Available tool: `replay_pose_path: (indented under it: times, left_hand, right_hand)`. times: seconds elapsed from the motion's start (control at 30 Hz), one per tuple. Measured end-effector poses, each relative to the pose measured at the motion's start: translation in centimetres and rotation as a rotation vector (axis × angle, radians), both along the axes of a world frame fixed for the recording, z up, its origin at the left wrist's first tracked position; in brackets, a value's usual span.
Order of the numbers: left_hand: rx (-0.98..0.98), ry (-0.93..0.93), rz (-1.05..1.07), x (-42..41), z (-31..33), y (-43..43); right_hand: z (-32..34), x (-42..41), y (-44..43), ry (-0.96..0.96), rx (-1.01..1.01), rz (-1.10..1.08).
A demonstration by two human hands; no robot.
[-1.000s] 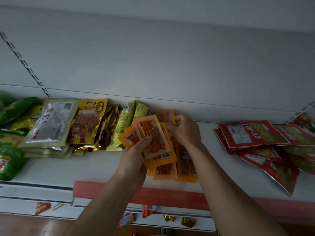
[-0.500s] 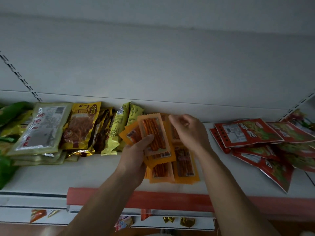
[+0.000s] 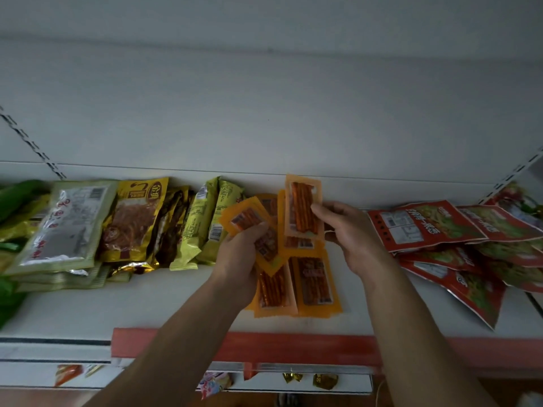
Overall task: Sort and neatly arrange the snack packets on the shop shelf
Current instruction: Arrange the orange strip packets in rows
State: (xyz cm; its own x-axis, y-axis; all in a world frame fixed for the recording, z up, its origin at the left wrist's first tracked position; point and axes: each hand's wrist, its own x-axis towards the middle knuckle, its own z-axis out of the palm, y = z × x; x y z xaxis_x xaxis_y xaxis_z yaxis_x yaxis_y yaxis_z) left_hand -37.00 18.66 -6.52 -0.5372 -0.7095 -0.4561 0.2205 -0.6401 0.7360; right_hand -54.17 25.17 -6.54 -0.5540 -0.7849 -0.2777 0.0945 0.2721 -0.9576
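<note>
**Orange snack packets in both my hands at mid-shelf**

My right hand (image 3: 349, 235) pinches a single orange packet (image 3: 302, 210) between thumb and fingers and holds it upright close to the shelf's back wall. My left hand (image 3: 236, 254) grips a small fan of orange packets (image 3: 245, 220), thumb laid across the front. Beneath both hands the flat orange pile (image 3: 314, 286) lies on the white shelf (image 3: 132, 304), with two packets side by side nearest the red price rail (image 3: 308, 346). To my left stands a leaning row: yellow-green packets (image 3: 202, 227) just beside the fan, then dark brown packets (image 3: 173, 221), a yellow packet (image 3: 138, 221), and a silver-and-green packet (image 3: 70, 227) topping a stack. To my right, apart from the orange pile, red packets (image 3: 426, 226) lie overlapping.
</note>
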Motion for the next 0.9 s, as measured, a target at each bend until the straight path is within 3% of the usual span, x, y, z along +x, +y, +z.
replay_pose_path:
  times: [0.13,0.3,0.5,0.67,0.9]
  left_hand:
    - [-0.104,0.053,-0.122,-0.7,0.1,0.2]
    - [-0.023,0.026,0.068,-0.2,-0.8,-0.1]
    - [-0.049,0.06,-0.008,-0.2,-0.5,0.1]
    - [-0.003,0.049,0.095,0.5,-0.4,-0.5]
    - [-0.01,0.051,0.084,1.2,-0.3,-0.1]
  right_hand:
    - [-0.5,0.8,-0.3,0.019,-0.021,0.068]
    - [-0.4,-0.7,-0.6,0.107,-0.025,-0.231]
    - [-0.4,1.1,-0.9,0.193,0.084,0.118]
    - [-0.5,-0.7,-0.6,0.022,0.015,-0.141]
    - [-3.0,-2.3,-2.6,0.355,0.227,-0.127]
